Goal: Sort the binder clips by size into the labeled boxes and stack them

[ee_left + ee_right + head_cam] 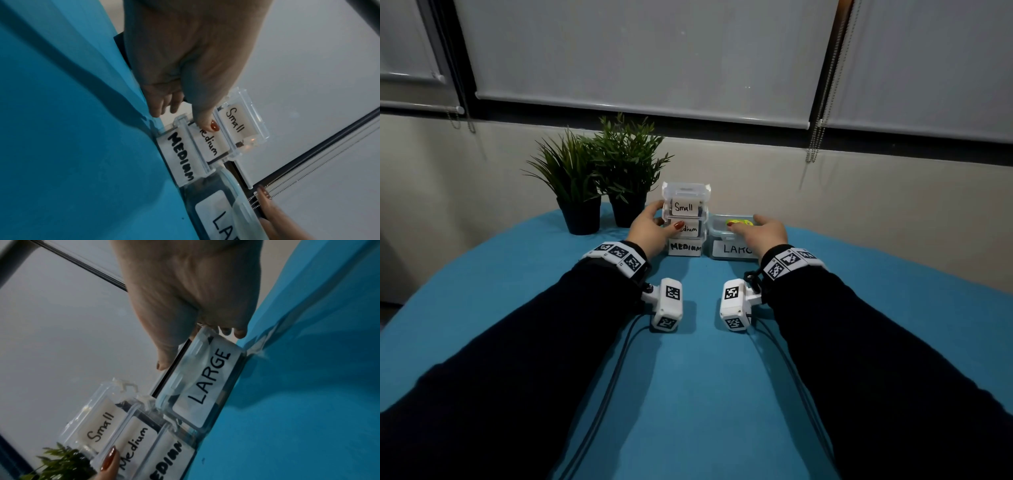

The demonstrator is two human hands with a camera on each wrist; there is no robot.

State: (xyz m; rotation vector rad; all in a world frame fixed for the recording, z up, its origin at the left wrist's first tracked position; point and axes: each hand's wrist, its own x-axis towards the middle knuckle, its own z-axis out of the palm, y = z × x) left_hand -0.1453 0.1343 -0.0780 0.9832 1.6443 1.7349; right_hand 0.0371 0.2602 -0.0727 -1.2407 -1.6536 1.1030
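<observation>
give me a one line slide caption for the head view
Left hand steadies a three-box stack while right hand rests on the LARGE box.

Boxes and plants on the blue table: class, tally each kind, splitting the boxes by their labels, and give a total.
Small box: 1
Medium boxes: 2
Large box: 1
Potted plants: 2
Total: 6

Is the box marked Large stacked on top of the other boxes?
No, the Large box sits on the blue table beside the stack, whose top box reads Small.
</observation>
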